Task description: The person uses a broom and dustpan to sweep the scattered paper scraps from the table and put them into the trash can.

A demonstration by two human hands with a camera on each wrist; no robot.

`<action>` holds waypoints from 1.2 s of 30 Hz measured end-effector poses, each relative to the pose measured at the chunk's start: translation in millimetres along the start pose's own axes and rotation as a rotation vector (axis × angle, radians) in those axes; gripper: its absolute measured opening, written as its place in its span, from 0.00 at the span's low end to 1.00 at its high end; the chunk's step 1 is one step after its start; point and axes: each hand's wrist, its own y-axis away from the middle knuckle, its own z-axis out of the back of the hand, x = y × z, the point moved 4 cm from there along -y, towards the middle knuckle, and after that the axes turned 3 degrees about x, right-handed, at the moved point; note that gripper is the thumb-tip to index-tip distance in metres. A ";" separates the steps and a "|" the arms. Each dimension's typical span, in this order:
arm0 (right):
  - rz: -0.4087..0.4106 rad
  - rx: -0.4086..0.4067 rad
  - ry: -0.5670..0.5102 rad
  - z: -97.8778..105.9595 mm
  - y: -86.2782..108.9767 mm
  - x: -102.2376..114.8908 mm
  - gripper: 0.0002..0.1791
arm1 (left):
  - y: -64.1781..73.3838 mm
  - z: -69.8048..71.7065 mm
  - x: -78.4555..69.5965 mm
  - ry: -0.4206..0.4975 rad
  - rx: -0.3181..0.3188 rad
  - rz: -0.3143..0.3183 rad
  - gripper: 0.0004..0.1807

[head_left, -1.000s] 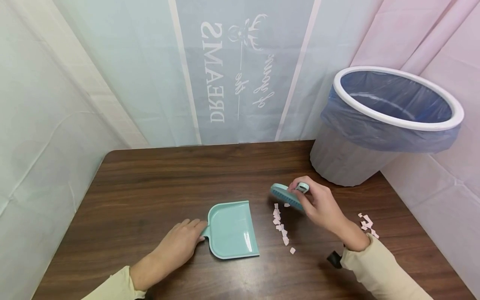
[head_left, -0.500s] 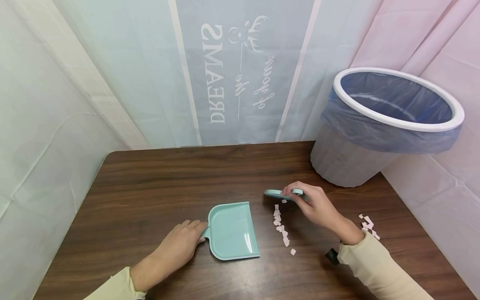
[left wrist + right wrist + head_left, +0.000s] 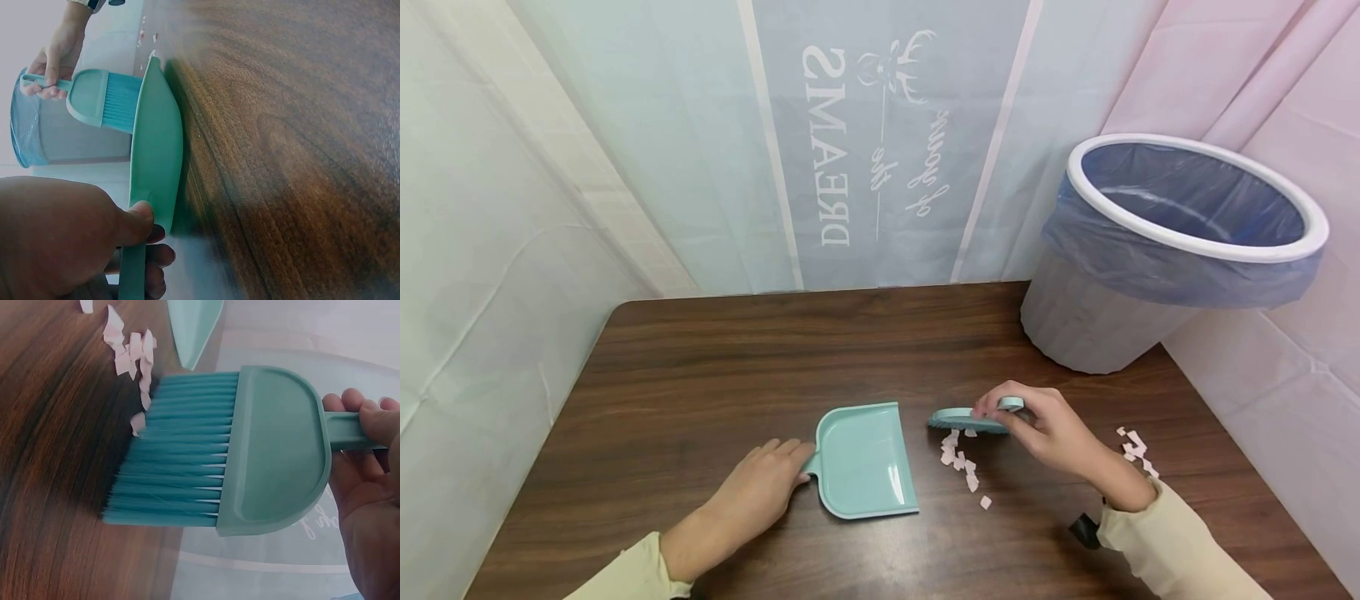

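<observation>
1. Dustpan [image 3: 865, 462]: smooth, glossy mint-green, flat on the dark wood-grain table [image 3: 737, 358]. Its straight open edge faces right, and a raised rim runs round the other sides. The left hand [image 3: 763, 479] grips its handle.
2. Brush [image 3: 275, 450]: pale green body with darker teal bristles pointing down, held by the handle in the right hand [image 3: 1048, 429]. It is right of the dustpan, near but apart.
3. Paper scraps [image 3: 970, 479]: small, torn, pale pink, in 2 groups. 1 lies between dustpan and brush, partly against the bristles; the smaller lies farther right.
</observation>
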 end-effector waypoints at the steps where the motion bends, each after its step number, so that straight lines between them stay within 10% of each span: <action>1: 0.005 -0.001 -0.007 0.4 0.5 0.7 0.22 | -0.1 0.1 0.0 -0.002 -0.004 -0.002 0.15; 11: 0.002 -0.003 -0.108 19.1 -1.9 9.2 0.15 | -1.7 -1.2 0.7 0.001 0.017 0.008 0.15; 36: -0.187 0.355 -0.502 6.4 9.3 8.0 0.19 | -1.3 -1.0 2.4 0.024 0.025 0.019 0.15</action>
